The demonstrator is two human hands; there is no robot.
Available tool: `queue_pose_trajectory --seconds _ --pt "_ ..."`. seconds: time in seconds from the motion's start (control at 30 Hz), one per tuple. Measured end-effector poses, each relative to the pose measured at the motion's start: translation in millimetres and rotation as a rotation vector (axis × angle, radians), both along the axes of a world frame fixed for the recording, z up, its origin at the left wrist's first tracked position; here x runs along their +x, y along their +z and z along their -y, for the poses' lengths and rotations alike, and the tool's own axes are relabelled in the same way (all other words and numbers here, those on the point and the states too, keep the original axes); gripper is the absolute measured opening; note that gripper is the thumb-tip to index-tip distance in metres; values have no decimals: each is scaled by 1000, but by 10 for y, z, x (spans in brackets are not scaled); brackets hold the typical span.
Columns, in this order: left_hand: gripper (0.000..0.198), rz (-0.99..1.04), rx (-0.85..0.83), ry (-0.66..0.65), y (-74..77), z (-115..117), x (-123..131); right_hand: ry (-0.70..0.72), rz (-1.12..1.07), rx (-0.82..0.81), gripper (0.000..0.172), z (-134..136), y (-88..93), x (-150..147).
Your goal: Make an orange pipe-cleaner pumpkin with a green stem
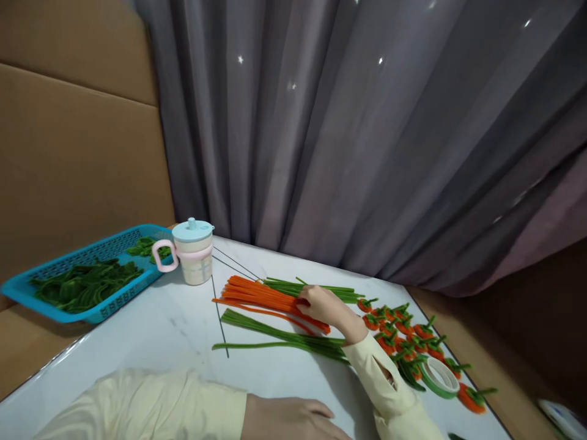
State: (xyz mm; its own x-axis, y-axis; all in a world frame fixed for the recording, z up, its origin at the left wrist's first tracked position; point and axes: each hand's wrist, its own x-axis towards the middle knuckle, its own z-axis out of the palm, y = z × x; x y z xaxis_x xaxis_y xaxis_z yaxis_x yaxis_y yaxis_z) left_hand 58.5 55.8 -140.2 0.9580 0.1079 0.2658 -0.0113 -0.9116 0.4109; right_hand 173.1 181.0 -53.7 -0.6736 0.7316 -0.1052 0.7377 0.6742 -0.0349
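My right hand (316, 304) reaches over the right part of an orange bundle of fuzzy stems (257, 294), its fingers bent down and closed at the stems; the fingertips are partly hidden. Behind the orange bundle lie green stems (330, 290), and in front of it lies another green bundle (275, 333). A loose orange stem (270, 311) runs beside the orange bundle. At the bottom edge, my left hand (293, 420) rests low over the white table (174, 342), its fingers pointing right and partly cut off by the frame.
A blue basket (92, 315) with green pieces (92, 284) stands at the left beside a lidded cup (196, 256). Several orange and green persimmon-like pieces (403, 327) and a roll of tape (440, 376) lie at the right. A grey curtain (298, 134) hangs behind.
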Motion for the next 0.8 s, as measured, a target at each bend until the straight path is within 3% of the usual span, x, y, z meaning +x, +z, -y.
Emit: queue_pose_trajectory --seconds 0.13,0.23,0.33,0.4,0.5,0.8 --pt "42 2 176 109 43 21 -11 11 21 5 23 16 -7 23" --pt "46 17 246 306 138 -80 -58 4 27 20 25 5 -20 38" --pt "57 -9 219 592 179 -237 -117 -14 21 33 26 -13 -40 51" --pt "69 -78 170 712 165 -317 -140 -22 11 33 26 -23 -47 64" --pt "76 -152 110 788 119 -358 -137 -21 -10 22 25 -23 -35 91" --pt "69 -207 80 869 94 -320 -112 -17 -154 -21 26 -23 160 246"
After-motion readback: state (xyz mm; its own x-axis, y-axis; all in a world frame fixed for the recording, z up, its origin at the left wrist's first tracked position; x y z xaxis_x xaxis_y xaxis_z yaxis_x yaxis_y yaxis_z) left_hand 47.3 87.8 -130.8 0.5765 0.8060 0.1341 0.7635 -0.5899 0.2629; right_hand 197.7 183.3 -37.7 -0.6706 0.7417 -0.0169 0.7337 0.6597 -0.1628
